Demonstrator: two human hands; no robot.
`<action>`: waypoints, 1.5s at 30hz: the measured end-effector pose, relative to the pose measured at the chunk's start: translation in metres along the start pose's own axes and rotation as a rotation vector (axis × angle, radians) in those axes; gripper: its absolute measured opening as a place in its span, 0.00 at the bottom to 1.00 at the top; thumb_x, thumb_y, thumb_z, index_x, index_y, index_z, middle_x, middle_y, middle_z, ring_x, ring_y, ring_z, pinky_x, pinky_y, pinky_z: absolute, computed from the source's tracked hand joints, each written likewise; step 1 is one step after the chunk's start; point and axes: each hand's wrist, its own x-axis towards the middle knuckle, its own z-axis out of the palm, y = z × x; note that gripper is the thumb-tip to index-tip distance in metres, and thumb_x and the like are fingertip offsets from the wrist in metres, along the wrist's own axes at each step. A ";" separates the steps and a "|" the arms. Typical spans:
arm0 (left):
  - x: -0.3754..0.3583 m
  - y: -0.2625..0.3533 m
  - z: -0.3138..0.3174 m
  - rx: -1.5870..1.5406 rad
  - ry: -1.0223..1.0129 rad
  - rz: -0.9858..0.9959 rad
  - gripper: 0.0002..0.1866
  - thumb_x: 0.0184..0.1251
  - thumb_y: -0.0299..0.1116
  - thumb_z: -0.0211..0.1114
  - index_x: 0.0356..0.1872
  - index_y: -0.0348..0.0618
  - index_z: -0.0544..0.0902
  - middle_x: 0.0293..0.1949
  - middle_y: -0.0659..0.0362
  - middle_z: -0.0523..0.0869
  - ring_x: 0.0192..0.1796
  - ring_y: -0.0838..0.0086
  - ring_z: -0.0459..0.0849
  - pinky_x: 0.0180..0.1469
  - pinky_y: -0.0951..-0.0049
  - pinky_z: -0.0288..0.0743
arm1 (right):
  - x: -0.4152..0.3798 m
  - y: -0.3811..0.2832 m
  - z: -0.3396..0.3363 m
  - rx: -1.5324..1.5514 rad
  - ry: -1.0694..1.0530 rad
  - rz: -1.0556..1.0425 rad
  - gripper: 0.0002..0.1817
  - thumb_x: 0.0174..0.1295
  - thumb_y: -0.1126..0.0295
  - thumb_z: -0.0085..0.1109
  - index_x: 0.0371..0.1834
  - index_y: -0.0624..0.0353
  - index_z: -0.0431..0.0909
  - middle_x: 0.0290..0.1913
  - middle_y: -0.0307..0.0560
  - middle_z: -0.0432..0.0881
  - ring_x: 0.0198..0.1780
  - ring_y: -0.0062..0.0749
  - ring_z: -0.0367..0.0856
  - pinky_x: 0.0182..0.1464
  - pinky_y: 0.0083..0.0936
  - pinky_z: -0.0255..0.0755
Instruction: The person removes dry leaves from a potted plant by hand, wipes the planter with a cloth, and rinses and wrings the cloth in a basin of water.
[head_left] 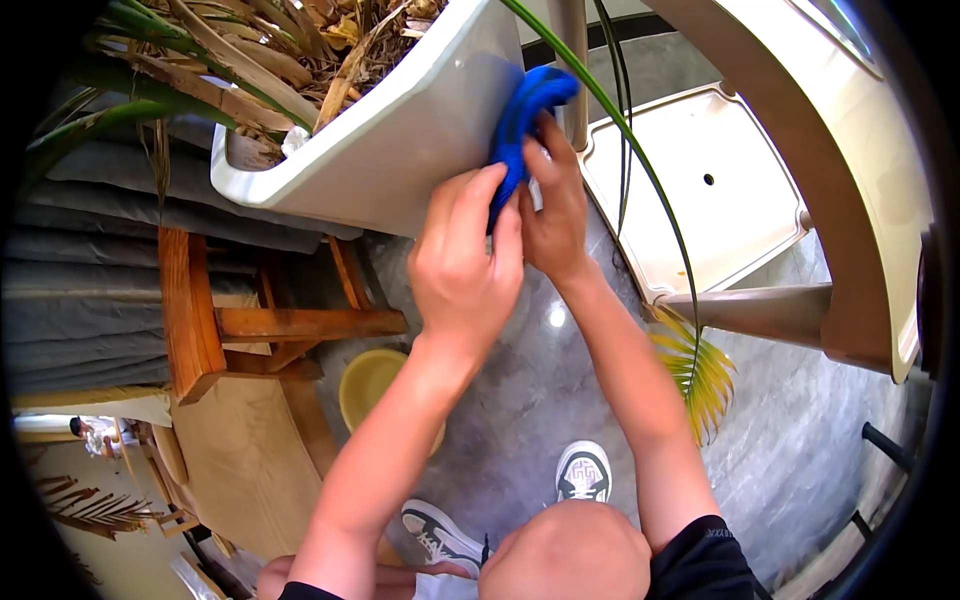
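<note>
A blue cloth is bunched against the outer side of a white planter. My left hand pinches the cloth's lower edge between thumb and fingers. My right hand has its fingers curled around the cloth's right side, close to the planter wall. Part of the cloth is hidden behind my fingers. Dry stalks and brown plant litter fill the planter, and a white scrap lies by its rim.
A wooden stool frame stands at left, with a yellow basin on the floor beside it. To the right is a beige rack with a white shelf. A long green leaf hangs across it. Grey curtain fabric lines the left.
</note>
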 end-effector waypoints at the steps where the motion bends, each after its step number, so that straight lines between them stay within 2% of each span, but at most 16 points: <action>1: 0.001 0.000 -0.004 0.048 0.035 0.052 0.15 0.65 0.21 0.71 0.52 0.37 0.85 0.44 0.49 0.89 0.43 0.58 0.88 0.47 0.65 0.82 | 0.000 0.001 0.002 -0.154 -0.037 -0.038 0.31 0.61 0.69 0.67 0.71 0.47 0.75 0.71 0.58 0.72 0.67 0.59 0.72 0.69 0.48 0.66; 6: 0.012 0.002 -0.019 0.212 0.179 0.204 0.20 0.58 0.16 0.73 0.53 0.40 0.87 0.40 0.52 0.86 0.40 0.59 0.86 0.44 0.62 0.81 | 0.013 -0.013 0.007 -0.322 -0.020 -0.190 0.35 0.57 0.67 0.68 0.72 0.52 0.73 0.69 0.59 0.69 0.69 0.57 0.68 0.69 0.50 0.61; 8: 0.011 0.003 -0.025 0.238 0.187 0.231 0.21 0.57 0.16 0.73 0.54 0.42 0.87 0.44 0.52 0.85 0.43 0.60 0.84 0.45 0.64 0.80 | 0.016 -0.028 0.012 -0.403 0.061 -0.190 0.35 0.59 0.67 0.66 0.73 0.54 0.72 0.69 0.57 0.69 0.69 0.55 0.68 0.69 0.49 0.60; 10: 0.005 0.006 -0.030 0.313 0.221 0.256 0.22 0.57 0.17 0.73 0.54 0.43 0.88 0.50 0.50 0.83 0.48 0.60 0.82 0.46 0.66 0.77 | 0.018 -0.027 0.016 -0.405 0.116 -0.180 0.31 0.67 0.60 0.62 0.74 0.49 0.73 0.72 0.53 0.71 0.71 0.52 0.70 0.74 0.48 0.59; 12: -0.001 0.008 -0.039 0.313 0.183 0.233 0.23 0.56 0.17 0.72 0.55 0.43 0.88 0.55 0.47 0.81 0.52 0.59 0.79 0.48 0.66 0.76 | 0.022 -0.012 0.021 -0.057 0.028 -0.267 0.31 0.68 0.60 0.60 0.75 0.54 0.71 0.76 0.57 0.68 0.76 0.58 0.67 0.78 0.53 0.55; 13: -0.001 0.012 -0.043 0.322 0.157 0.221 0.22 0.58 0.17 0.69 0.56 0.41 0.87 0.56 0.47 0.79 0.54 0.60 0.79 0.51 0.66 0.76 | 0.021 -0.012 0.021 -0.055 -0.002 -0.283 0.33 0.69 0.61 0.59 0.76 0.58 0.69 0.80 0.59 0.63 0.80 0.61 0.62 0.80 0.56 0.49; 16: 0.000 0.010 -0.054 0.357 0.101 0.206 0.22 0.61 0.18 0.66 0.59 0.37 0.85 0.62 0.45 0.77 0.61 0.57 0.78 0.60 0.63 0.75 | 0.018 -0.021 0.017 -0.021 -0.066 -0.147 0.34 0.68 0.61 0.60 0.78 0.59 0.67 0.81 0.59 0.61 0.81 0.60 0.59 0.80 0.57 0.49; 18: 0.004 0.007 -0.060 0.472 0.031 0.316 0.26 0.63 0.23 0.65 0.64 0.39 0.82 0.73 0.42 0.71 0.73 0.50 0.71 0.72 0.56 0.64 | 0.015 -0.018 0.021 -0.005 -0.056 -0.144 0.35 0.69 0.61 0.59 0.78 0.58 0.66 0.82 0.59 0.60 0.82 0.60 0.58 0.80 0.58 0.49; 19: 0.005 0.009 -0.061 0.473 0.032 0.318 0.26 0.63 0.23 0.65 0.64 0.39 0.82 0.73 0.42 0.71 0.73 0.50 0.71 0.72 0.56 0.64 | 0.014 -0.017 0.023 0.011 -0.047 -0.140 0.36 0.69 0.60 0.59 0.79 0.58 0.65 0.82 0.59 0.60 0.82 0.60 0.56 0.80 0.58 0.48; 21: 0.005 0.015 -0.062 0.697 -0.064 0.256 0.32 0.66 0.29 0.63 0.73 0.39 0.75 0.80 0.42 0.62 0.82 0.48 0.58 0.81 0.51 0.45 | 0.014 -0.016 0.026 -0.029 -0.040 -0.149 0.36 0.69 0.60 0.59 0.79 0.58 0.65 0.82 0.58 0.60 0.83 0.59 0.55 0.81 0.58 0.47; 24: 0.022 0.006 -0.065 0.668 -0.074 0.222 0.36 0.67 0.32 0.62 0.78 0.38 0.68 0.81 0.43 0.61 0.85 0.51 0.51 0.82 0.51 0.37 | 0.012 -0.015 0.029 -0.066 -0.027 -0.160 0.36 0.69 0.59 0.59 0.80 0.57 0.64 0.82 0.56 0.60 0.83 0.58 0.54 0.81 0.57 0.45; 29: 0.025 0.000 -0.066 0.690 -0.033 0.330 0.37 0.66 0.32 0.62 0.78 0.35 0.67 0.79 0.45 0.65 0.82 0.52 0.59 0.81 0.50 0.43 | 0.013 -0.016 0.030 -0.049 -0.035 -0.151 0.36 0.69 0.59 0.58 0.81 0.55 0.64 0.83 0.55 0.59 0.84 0.57 0.53 0.81 0.56 0.44; 35: 0.028 0.006 -0.071 0.722 -0.053 0.323 0.35 0.66 0.32 0.58 0.76 0.34 0.70 0.76 0.45 0.70 0.79 0.53 0.65 0.81 0.51 0.47 | 0.056 -0.041 0.031 -0.032 0.067 -0.174 0.34 0.64 0.63 0.64 0.76 0.56 0.72 0.79 0.53 0.68 0.78 0.57 0.66 0.77 0.52 0.57; 38: 0.029 0.006 -0.070 0.712 -0.055 0.322 0.34 0.66 0.32 0.56 0.75 0.34 0.70 0.75 0.46 0.71 0.78 0.54 0.66 0.80 0.53 0.48 | 0.048 -0.036 0.026 -0.095 0.044 -0.192 0.33 0.64 0.64 0.64 0.75 0.56 0.73 0.78 0.54 0.69 0.77 0.58 0.66 0.76 0.53 0.58; 40: 0.031 0.006 -0.069 0.668 0.001 0.320 0.33 0.61 0.33 0.57 0.70 0.35 0.78 0.72 0.47 0.77 0.75 0.55 0.72 0.80 0.55 0.47 | 0.026 -0.028 0.025 -0.102 0.031 -0.185 0.33 0.64 0.65 0.64 0.74 0.57 0.73 0.78 0.54 0.69 0.78 0.59 0.65 0.77 0.55 0.57; 45: 0.034 0.005 -0.069 0.592 0.036 0.340 0.33 0.59 0.31 0.56 0.69 0.33 0.77 0.69 0.47 0.79 0.73 0.56 0.74 0.79 0.56 0.50 | 0.000 -0.025 0.027 -0.124 -0.004 -0.081 0.33 0.64 0.65 0.64 0.74 0.57 0.73 0.78 0.54 0.69 0.78 0.63 0.63 0.78 0.58 0.55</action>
